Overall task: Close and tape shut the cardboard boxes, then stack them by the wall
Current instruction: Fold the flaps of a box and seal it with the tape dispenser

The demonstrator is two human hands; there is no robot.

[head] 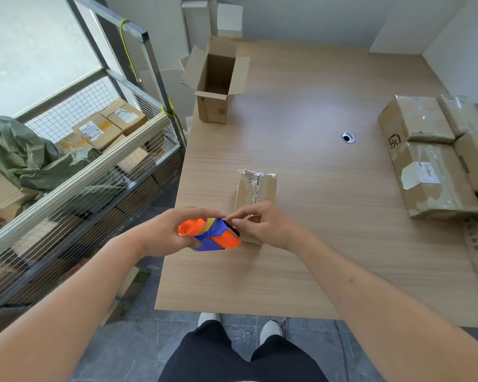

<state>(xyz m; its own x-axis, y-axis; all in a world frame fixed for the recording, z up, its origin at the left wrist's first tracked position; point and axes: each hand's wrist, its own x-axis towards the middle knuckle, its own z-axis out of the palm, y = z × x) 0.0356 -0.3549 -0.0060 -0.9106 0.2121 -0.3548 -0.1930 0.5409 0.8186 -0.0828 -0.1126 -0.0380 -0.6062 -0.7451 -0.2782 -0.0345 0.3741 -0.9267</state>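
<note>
Long wooden table (301,188) serving as the work surface, with room left in the middle for taping. Against its right edge, a cluster of taped boxes (431,161), wrapped and labelled, seemingly set aside as finished; cut off by the frame, so count unclear. At the far left corner, an open box (215,86) standing upright with all flaps up, apparently waiting its turn. Nearer, just beyond the hands, a small closed box (255,188) with a tape strip along its top seam, near end hidden behind the right hand. Above the table's near edge, an orange and blue tape dispenser (210,234), gripped by the left hand (163,232) with fingers curled round its body, probably to steady it. Right hand (262,224) with fingertips pinched at the serrated blade end, likely hunting for the loose tape end; tape itself too thin and clear to make out, so whether anything is caught cannot be told.
</note>
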